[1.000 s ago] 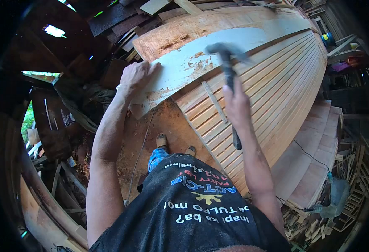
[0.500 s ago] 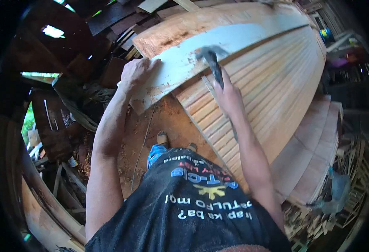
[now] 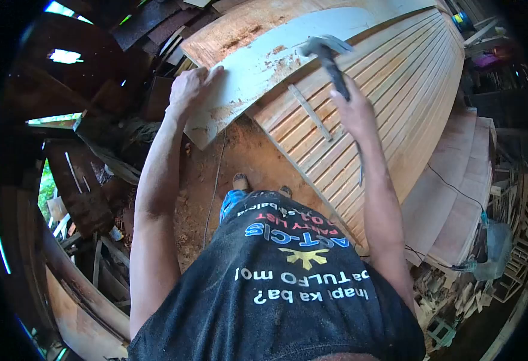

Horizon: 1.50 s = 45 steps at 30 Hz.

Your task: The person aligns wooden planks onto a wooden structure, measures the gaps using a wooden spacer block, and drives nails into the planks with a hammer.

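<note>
My right hand (image 3: pixel 357 114) is wrapped round the handle of a claw hammer (image 3: pixel 330 57), held above the seam between a white-faced board (image 3: pixel 246 81) and a grooved wooden panel (image 3: pixel 396 102). My left hand (image 3: pixel 189 91) grips the near left end of the white-faced board, with one finger stretched along its face; its other fingers are partly hidden. A thin wood strip (image 3: pixel 310 112) lies across the grooves, left of my right hand. A thin dark length (image 3: pixel 360 163) shows beside my right wrist; what it is I cannot tell.
A reddish-brown board (image 3: pixel 216 45) lies beyond the white one, with stacked dark planks (image 3: pixel 156 24) behind. Large pale sheets (image 3: pixel 456 174) lean at the right, above wood scraps (image 3: pixel 450 289). A cord (image 3: pixel 217 186) runs over the dirt floor (image 3: pixel 255 156).
My right hand has lifted the hammer and moved it to the right, away from the white-faced board. My left hand keeps its place on the board. The view has shifted slightly.
</note>
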### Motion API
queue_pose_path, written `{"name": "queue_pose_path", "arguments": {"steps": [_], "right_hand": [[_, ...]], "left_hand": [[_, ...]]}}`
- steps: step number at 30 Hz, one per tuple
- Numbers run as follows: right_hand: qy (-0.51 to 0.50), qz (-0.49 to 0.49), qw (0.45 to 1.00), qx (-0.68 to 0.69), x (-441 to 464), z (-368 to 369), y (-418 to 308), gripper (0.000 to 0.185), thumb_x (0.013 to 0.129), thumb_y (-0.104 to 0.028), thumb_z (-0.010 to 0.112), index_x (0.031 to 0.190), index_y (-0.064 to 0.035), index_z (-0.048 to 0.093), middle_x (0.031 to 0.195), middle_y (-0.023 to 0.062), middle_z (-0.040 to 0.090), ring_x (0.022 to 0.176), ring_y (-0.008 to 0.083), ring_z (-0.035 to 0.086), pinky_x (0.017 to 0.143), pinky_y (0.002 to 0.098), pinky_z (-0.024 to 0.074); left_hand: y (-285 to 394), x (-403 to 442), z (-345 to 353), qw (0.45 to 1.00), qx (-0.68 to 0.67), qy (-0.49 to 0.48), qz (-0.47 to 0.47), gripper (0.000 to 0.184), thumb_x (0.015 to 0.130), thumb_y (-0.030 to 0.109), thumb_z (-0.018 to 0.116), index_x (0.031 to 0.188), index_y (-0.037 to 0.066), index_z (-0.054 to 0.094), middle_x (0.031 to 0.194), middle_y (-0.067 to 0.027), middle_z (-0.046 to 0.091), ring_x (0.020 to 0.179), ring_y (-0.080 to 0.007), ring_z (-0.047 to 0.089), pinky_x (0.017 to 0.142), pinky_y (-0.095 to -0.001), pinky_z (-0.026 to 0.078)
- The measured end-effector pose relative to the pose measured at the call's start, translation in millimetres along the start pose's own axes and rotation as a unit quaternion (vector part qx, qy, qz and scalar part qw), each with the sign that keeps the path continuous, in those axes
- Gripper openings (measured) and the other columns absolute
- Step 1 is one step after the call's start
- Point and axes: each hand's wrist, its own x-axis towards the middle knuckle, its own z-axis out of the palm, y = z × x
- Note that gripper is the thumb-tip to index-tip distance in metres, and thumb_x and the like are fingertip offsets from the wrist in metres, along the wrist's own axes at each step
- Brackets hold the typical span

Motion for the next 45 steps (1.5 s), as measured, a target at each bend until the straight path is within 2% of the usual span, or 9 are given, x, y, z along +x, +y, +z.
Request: {"name": "queue_pose_path", "arguments": {"steps": [2, 5, 9, 13, 24, 28, 34, 36, 45], "right_hand": [[0.032, 0.086, 0.995, 0.026, -13, -25, 34, 0.043, 0.089, -0.026, 0.063, 0.129, -0.0107, 0.056, 0.080, 0.0093, 0.063, 0.072, 0.0156, 0.060, 0.070, 0.0325, 0.0495], [0.175, 0.035, 0.984, 0.016, -47, -39, 129, 0.038, 0.087, -0.020, 0.067, 0.122, -0.0063, 0.060, 0.076, 0.0093, 0.064, 0.067, 0.0214, 0.063, 0.065, 0.0364, 0.0501], [0.172, 0.218, 0.944, 0.180, -123, -55, 177, 0.021, 0.092, -0.016, 0.061, 0.109, -0.0031, 0.058, 0.066, 0.0008, 0.054, 0.051, 0.0101, 0.052, 0.047, 0.0261, 0.0418], [0.273, 0.288, 0.860, 0.321, -186, -57, 165, 0.011, 0.095, -0.015, 0.057, 0.099, -0.0055, 0.054, 0.064, -0.0013, 0.051, 0.048, 0.0076, 0.048, 0.042, 0.0234, 0.0384], [0.438, 0.332, 0.750, 0.367, -332, -88, 292, 0.014, 0.094, -0.020, 0.060, 0.098, -0.0104, 0.051, 0.064, -0.0023, 0.049, 0.046, 0.0079, 0.047, 0.039, 0.0240, 0.0386], [0.390, 0.408, 0.738, 0.370, -373, -59, 378, 0.007, 0.093, -0.008, 0.053, 0.095, -0.0053, 0.047, 0.061, 0.0013, 0.047, 0.043, 0.0148, 0.046, 0.041, 0.0326, 0.0396], [0.062, 0.636, 0.686, 0.348, -474, 46, 497, 0.012, 0.089, -0.015, 0.057, 0.082, -0.0061, 0.059, 0.058, 0.0074, 0.051, 0.044, 0.0197, 0.049, 0.043, 0.0349, 0.0409], [0.124, 0.530, 0.677, 0.495, -528, 61, 455, 0.015, 0.087, -0.020, 0.060, 0.086, -0.0047, 0.060, 0.067, 0.0097, 0.057, 0.057, 0.0198, 0.059, 0.053, 0.0336, 0.0466], [0.031, 0.378, 0.877, 0.293, -571, 43, 382, 0.014, 0.085, -0.009, 0.065, 0.093, -0.0002, 0.058, 0.062, 0.0087, 0.053, 0.048, 0.0215, 0.053, 0.043, 0.0368, 0.0419]], "left_hand": [[-5, -3, 18, 0.984, 0.031, 0.157, 0.076, 0.046, 0.090, 0.048, 0.057, 0.088, 0.003, 0.067, 0.092, -0.0195, 0.065, 0.088, -0.0364, 0.063, 0.077, -0.0462, 0.048], [33, -38, 21, 0.914, -0.015, 0.316, 0.253, 0.022, 0.084, 0.020, 0.069, 0.097, 0.003, 0.062, 0.099, -0.0147, 0.061, 0.089, -0.0334, 0.060, 0.077, -0.0439, 0.048], [105, -69, 79, 0.902, -0.135, 0.141, 0.384, 0.020, 0.077, 0.006, 0.061, 0.096, 0.003, 0.059, 0.105, -0.0153, 0.059, 0.102, -0.0336, 0.058, 0.090, -0.0425, 0.046], [151, -78, 106, 0.909, 0.023, 0.039, 0.414, 0.052, 0.078, 0.012, 0.055, 0.129, 0.008, 0.052, 0.142, -0.0180, 0.041, 0.136, -0.0321, 0.035, 0.097, -0.0461, 0.038], [184, -75, 118, 0.921, 0.071, 0.034, 0.382, 0.013, 0.082, 0.010, 0.052, 0.095, 0.009, 0.056, 0.094, -0.0104, 0.055, 0.093, -0.0300, 0.053, 0.079, -0.0459, 0.039], [224, -91, 144, 0.930, 0.098, 0.090, 0.343, 0.009, 0.085, 0.012, 0.053, 0.093, 0.008, 0.054, 0.089, -0.0107, 0.056, 0.092, -0.0299, 0.055, 0.078, -0.0455, 0.039], [243, -97, 182, 0.930, 0.027, 0.240, 0.278, 0.016, 0.084, 0.013, 0.057, 0.100, 0.009, 0.056, 0.094, -0.0111, 0.054, 0.096, -0.0297, 0.053, 0.083, -0.0448, 0.038], [239, -102, 182, 0.925, 0.044, 0.251, 0.283, 0.018, 0.084, 0.012, 0.058, 0.102, 0.010, 0.058, 0.094, -0.0108, 0.054, 0.096, -0.0297, 0.053, 0.083, -0.0446, 0.038], [243, -109, 178, 0.934, 0.034, 0.220, 0.280, 0.016, 0.086, 0.017, 0.060, 0.100, 0.011, 0.062, 0.097, -0.0101, 0.057, 0.097, -0.0309, 0.055, 0.086, -0.0458, 0.038]]}}
